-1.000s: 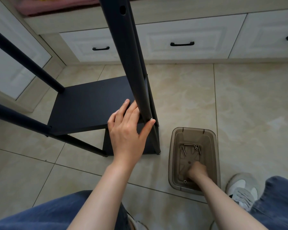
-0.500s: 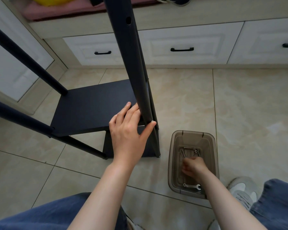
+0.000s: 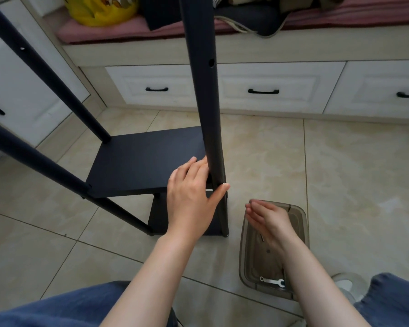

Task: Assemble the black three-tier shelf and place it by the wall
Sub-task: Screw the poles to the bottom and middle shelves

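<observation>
since a moment ago the right hand [image 3: 268, 220] has lifted out of the smoky plastic bin [image 3: 300, 218] and hangs above it, fingers curled loosely together; whether it holds a screw cannot be told. left hand [image 3: 191, 197] stays where it was, fingers spread on the black shelf board [image 3: 147, 159] and thumb hooked round the near upright post [image 3: 203, 90], gripping it. black shelf frame [image 3: 45, 147] stands on the tiled floor [image 3: 352, 173] before white drawers [image 3: 265, 90], lower board [image 3: 158, 218] beneath. a small flat wrench [image 3: 271, 281] lies in the bin's near end.
</observation>
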Available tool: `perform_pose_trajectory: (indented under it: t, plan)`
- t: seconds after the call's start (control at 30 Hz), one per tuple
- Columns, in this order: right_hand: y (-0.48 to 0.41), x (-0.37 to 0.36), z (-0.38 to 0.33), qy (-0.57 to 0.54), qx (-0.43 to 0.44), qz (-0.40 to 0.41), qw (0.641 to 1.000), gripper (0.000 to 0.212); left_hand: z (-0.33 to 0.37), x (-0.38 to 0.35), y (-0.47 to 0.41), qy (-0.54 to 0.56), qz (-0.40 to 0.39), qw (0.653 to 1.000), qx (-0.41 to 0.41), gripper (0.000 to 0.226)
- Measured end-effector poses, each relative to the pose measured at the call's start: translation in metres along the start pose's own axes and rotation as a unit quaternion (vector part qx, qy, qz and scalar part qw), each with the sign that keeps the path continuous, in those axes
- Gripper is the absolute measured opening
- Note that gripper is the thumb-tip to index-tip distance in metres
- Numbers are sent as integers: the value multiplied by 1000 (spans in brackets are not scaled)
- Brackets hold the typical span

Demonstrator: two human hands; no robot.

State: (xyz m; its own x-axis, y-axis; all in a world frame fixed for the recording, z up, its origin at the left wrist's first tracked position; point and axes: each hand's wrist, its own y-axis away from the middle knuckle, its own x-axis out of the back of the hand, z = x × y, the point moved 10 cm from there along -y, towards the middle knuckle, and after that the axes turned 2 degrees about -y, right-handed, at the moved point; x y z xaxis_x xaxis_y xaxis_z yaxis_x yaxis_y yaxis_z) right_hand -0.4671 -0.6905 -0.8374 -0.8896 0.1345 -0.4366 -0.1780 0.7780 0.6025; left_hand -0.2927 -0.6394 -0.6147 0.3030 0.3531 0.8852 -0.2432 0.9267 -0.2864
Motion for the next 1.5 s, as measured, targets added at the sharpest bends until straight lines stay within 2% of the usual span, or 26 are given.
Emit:
perform_pose_trajectory:
  t: [0.13, 0.3, 0.47, 0.73, 0.9, 1.1, 1.27, 1.4, 1.5]
  plan:
    - [15, -47, -24, 5, 50, -38, 998, 13, 2, 3, 1, 20, 10, 1000, 6, 48]
    - [19, -80, -29, 145, 110, -46, 982, 18, 1, 8, 0, 78, 28, 996, 39, 34]
    - [18, -101, -20, 216, 128, -54, 966, 19, -5, 11, -6, 132, 34, 987, 83, 24]
    - [20, -142, -37, 227, 186, -59, 954, 10, -28, 42, -20, 175, 48, 975, 125, 17]
    - [36, -195, -53, 233, 228, -138, 935, 9, -58, 88, -28, 257, 88, 955, 116, 30]
    - [62, -235, -76, 250, 289, -174, 907, 7, -101, 119, -23, 347, 134, 916, 148, 26]
    - [84, -255, -89, 298, 331, -182, 877, 6, -133, 121, -6, 424, 170, 868, 193, 35]
    - [92, -269, -87, 356, 341, -199, 847, 2, -155, 111, 16, 473, 195, 829, 227, 37]
    - [93, -275, -80, 393, 339, -208, 829, 11, -167, 101, 35, 490, 218, 805, 256, 35]
